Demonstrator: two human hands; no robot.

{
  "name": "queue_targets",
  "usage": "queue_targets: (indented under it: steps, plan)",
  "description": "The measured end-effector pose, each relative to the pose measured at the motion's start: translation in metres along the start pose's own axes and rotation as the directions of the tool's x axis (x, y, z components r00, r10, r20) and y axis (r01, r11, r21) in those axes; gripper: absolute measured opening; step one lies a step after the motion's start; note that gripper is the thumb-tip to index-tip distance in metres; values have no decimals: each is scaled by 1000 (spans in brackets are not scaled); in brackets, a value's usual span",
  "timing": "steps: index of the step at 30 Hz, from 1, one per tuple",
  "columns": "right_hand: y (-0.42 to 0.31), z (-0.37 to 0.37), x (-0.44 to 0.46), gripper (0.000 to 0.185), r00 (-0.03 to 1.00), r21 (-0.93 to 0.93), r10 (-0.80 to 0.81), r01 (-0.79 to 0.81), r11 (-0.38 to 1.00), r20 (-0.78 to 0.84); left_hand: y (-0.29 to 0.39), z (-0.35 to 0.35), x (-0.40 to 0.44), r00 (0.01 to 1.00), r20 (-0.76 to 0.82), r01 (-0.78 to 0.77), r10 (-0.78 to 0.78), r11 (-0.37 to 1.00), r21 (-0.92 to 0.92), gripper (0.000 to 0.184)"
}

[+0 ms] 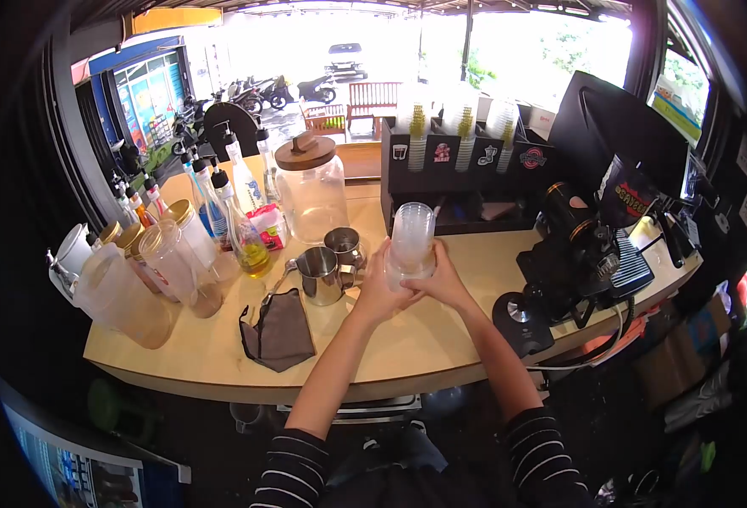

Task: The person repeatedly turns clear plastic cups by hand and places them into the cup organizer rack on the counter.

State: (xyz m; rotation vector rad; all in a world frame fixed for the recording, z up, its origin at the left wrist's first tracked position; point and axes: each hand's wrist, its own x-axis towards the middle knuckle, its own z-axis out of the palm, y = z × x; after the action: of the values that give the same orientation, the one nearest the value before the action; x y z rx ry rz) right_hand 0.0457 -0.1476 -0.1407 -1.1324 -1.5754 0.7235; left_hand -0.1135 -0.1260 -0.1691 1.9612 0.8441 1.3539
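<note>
A stack of clear plastic cups [413,233] stands out over the middle of the counter, gripped from both sides. My left hand [380,286] wraps the lower left of the stack, and my right hand [446,281] closes round its lower right. The fingers of both hands come close together at the bottom, partly hidden behind the plastic. Just left of my left hand are two steel milk pitchers, a larger one [320,278] and a smaller one [343,246]. A dark grey cloth [280,332] lies on the counter nearer to me.
Pump syrup bottles [239,241], plastic jugs [124,300] and a wooden-lidded jar [312,199] crowd the left. A black organizer [466,190] holding cup stacks stands behind. At right are a black coffee machine [564,262] and cables along the wooden counter [407,347].
</note>
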Motion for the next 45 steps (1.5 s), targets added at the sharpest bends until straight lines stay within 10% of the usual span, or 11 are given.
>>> queue_targets:
  steps: [28,33,35,39,45]
  plan:
    - [-40,10,9,87,929,142,-235,284,948,-287,8,0,0,993,33,114,-113,993,-27,109]
    - [-84,-13,2,85,861,-347,-433,333,876,-265,15,-13,9,997,-77,17,-17,1000,3,105]
    - [-100,-22,-2,85,833,-420,-521,412,808,-184,32,-25,15,964,-265,-166,32,848,-503,101]
    - [-128,-27,-19,83,838,-524,-544,478,705,31,91,-59,20,918,-356,-365,175,724,-585,96]
    - [-145,-16,-35,74,860,-322,-509,490,810,26,106,-97,13,990,-118,-125,71,817,-562,72]
